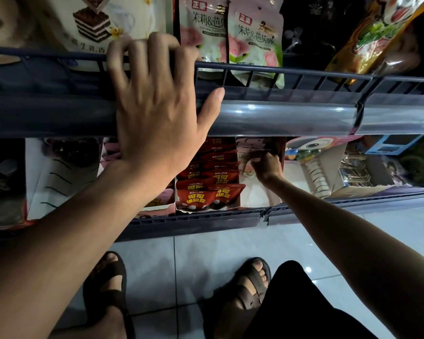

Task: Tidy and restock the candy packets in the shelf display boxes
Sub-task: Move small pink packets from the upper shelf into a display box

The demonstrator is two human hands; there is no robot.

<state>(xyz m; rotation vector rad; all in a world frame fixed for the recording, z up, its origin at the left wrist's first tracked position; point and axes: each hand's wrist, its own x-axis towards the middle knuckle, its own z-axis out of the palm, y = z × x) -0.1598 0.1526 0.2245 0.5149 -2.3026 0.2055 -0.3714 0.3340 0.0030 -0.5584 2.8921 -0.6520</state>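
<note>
The left hand (154, 106) is gripping the upper shelf's wire rail (279, 70), fingers curling over it. The right hand (267, 167) is pinching a pink packet (251, 149) on the lower shelf (206, 220), just beside the box of red candy packets (206, 194). Glossy pale floor tiles (206, 253) are shining below.

Dim, shadowy shelves; glare on floor tiles (304, 241).
</note>
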